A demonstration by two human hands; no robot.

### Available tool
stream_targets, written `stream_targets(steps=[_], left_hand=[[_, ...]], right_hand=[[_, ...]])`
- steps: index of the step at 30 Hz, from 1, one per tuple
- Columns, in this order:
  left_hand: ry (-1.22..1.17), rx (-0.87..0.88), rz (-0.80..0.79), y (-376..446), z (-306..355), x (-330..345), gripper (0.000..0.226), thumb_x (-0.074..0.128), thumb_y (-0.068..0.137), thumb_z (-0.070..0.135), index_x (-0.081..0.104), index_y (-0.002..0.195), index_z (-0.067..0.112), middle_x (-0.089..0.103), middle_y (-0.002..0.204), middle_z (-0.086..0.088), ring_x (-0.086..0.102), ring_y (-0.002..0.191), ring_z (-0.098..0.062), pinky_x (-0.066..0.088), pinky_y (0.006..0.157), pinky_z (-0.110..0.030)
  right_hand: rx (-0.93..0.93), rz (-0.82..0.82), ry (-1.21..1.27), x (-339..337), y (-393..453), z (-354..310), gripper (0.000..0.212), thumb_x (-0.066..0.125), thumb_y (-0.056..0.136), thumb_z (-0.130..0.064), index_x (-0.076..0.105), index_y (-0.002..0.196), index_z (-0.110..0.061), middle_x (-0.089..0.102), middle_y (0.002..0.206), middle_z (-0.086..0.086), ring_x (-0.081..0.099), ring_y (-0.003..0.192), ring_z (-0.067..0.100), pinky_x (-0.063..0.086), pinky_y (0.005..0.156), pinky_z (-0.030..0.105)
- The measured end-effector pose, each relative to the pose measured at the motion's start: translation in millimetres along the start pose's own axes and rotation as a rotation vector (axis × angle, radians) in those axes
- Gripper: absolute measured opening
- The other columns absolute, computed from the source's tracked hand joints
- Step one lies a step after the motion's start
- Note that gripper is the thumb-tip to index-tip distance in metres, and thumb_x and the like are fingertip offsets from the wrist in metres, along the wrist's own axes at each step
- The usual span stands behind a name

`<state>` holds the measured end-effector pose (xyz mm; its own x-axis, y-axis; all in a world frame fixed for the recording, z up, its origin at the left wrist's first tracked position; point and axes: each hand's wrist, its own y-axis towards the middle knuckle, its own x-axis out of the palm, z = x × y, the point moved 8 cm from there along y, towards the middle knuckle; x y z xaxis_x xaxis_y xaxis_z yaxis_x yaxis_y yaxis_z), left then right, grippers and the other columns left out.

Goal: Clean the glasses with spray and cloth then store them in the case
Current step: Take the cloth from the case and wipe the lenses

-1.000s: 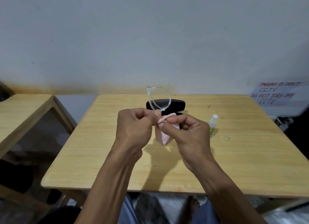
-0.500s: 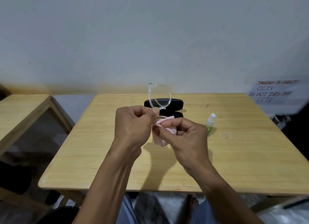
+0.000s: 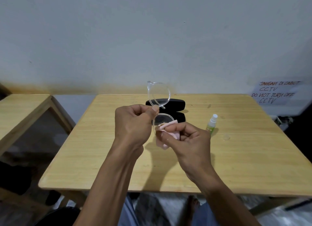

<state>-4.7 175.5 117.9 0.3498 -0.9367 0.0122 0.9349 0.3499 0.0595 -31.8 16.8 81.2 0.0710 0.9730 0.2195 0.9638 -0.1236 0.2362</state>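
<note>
Clear-framed glasses (image 3: 158, 94) are held upright above the wooden table (image 3: 101, 158), one lens pointing up and the other down. My left hand (image 3: 133, 124) pinches the frame at the bridge. My right hand (image 3: 185, 139) holds a pink cloth (image 3: 168, 134) folded over the lower lens's bottom edge. Behind the hands lies the black glasses case (image 3: 177, 104), open, partly hidden by the glasses and my fingers. A small spray bottle (image 3: 212, 123) with a white cap and green label stands to the right of the case.
A second wooden table (image 3: 22, 111) stands to the left, across a gap. A paper sign (image 3: 275, 92) with handwriting hangs on the wall at the right. A small clear cap (image 3: 226, 137) lies on the table near the bottle. My legs show below the front edge.
The lower lens has come into view as my right hand slid the cloth down toward its bottom edge. The glasses and left hand stayed almost in place.
</note>
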Motion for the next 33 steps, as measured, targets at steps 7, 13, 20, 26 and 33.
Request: stream_targets(steps=[7,13,20,26,33], left_hand=[[0.056,-0.007,-0.113,-6,-3,7,0.027,0.075,0.081,0.007,0.068,0.055,0.011,0.067,0.06,-0.006,0.059,0.054,-0.008,0.048,0.053,-0.011],[-0.033,0.0,-0.025,1,3,0,0.025,0.076,0.079,0.005,0.066,0.057,0.007,0.062,0.057,-0.003,0.054,0.049,0.001,0.044,0.051,-0.007],[0.029,-0.003,-0.036,0,-5,2,0.028,0.077,0.078,0.007,0.065,0.053,0.011,0.066,0.058,-0.001,0.059,0.054,-0.004,0.048,0.052,-0.009],[0.116,0.019,-0.146,-6,-7,7,0.025,0.074,0.082,0.01,0.068,0.059,0.004,0.068,0.068,-0.018,0.06,0.063,-0.018,0.051,0.063,-0.024],[0.009,-0.005,-0.04,1,-5,-2,0.024,0.076,0.08,0.008,0.067,0.057,0.009,0.067,0.067,-0.01,0.06,0.067,-0.016,0.049,0.069,-0.023]], right_hand=[[-0.015,0.049,0.048,-2,11,-6,0.028,0.082,0.074,0.008,0.076,0.07,-0.019,0.079,0.081,0.007,0.075,0.075,0.021,0.059,0.068,0.029],[-0.011,0.077,0.039,-16,10,-4,0.015,0.084,0.072,0.005,0.072,0.079,-0.001,0.079,0.081,0.009,0.076,0.08,0.021,0.06,0.075,0.028],[-0.017,0.007,-0.024,0,-2,0,0.03,0.081,0.075,0.009,0.075,0.068,-0.019,0.079,0.078,0.001,0.07,0.061,0.016,0.057,0.058,0.025],[-0.022,0.027,-0.008,-4,7,-5,0.027,0.081,0.074,0.009,0.074,0.071,-0.017,0.079,0.075,0.002,0.072,0.064,0.015,0.058,0.061,0.026],[-0.005,0.06,0.026,-18,9,-1,0.017,0.083,0.072,0.004,0.071,0.081,-0.002,0.08,0.082,0.005,0.077,0.081,0.017,0.061,0.078,0.029]])
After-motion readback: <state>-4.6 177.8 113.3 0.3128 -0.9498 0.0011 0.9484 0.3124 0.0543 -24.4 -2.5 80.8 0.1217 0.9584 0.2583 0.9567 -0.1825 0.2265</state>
